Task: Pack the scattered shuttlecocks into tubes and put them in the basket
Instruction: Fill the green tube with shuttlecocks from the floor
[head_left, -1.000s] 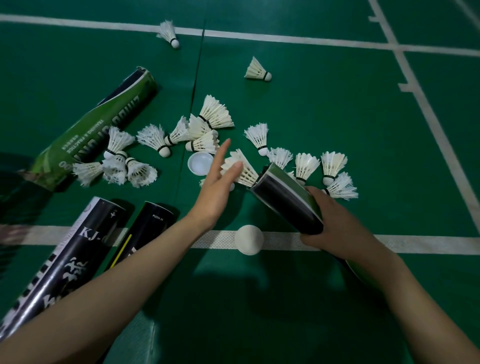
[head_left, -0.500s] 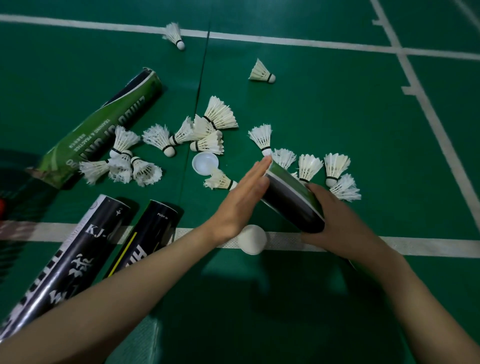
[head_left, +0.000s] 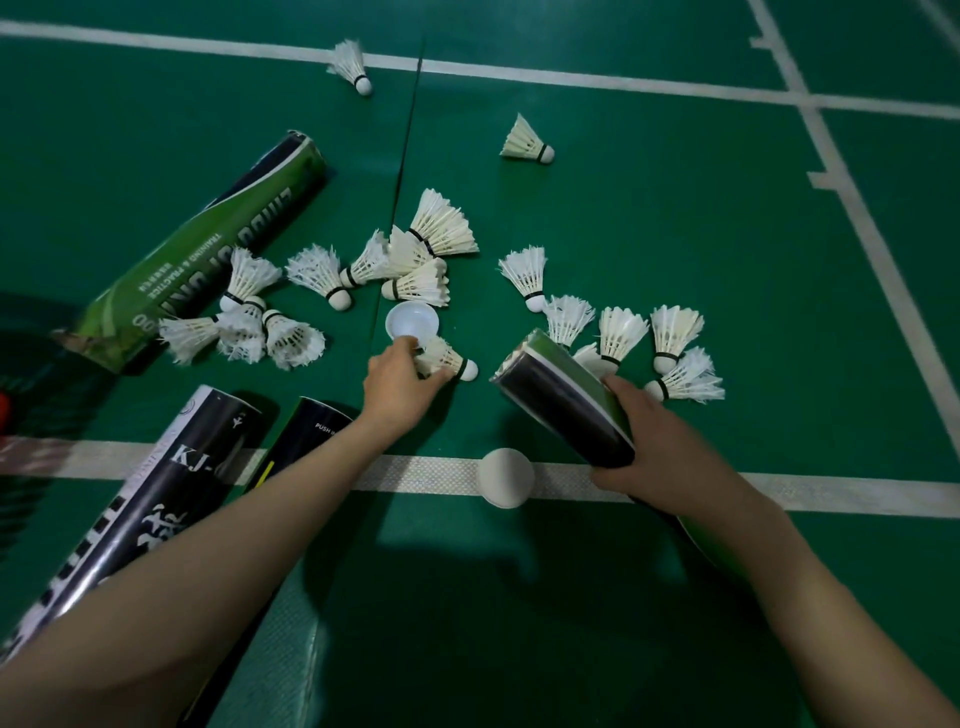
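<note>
Several white feather shuttlecocks lie scattered on the green court floor. My left hand (head_left: 400, 382) pinches one shuttlecock (head_left: 451, 358) by its feathers, its cork pointing right, just below a white tube cap (head_left: 413, 321). My right hand (head_left: 660, 447) grips a black-and-green tube (head_left: 563, 400), tilted with its open mouth up and to the left, close to that shuttlecock. A cluster of shuttlecocks (head_left: 623, 332) lies just behind the tube. No basket shows.
A green tube (head_left: 208, 249) lies at the left, and two black tubes (head_left: 145, 514) (head_left: 306, 436) lie at the lower left. A second white cap (head_left: 506, 477) rests on the white court line. Two lone shuttlecocks (head_left: 353, 65) (head_left: 527, 140) lie farther out.
My left hand left the tube's mouth, moved left and took hold of a shuttlecock lying beside the cap. The right hand kept the tube nearly still.
</note>
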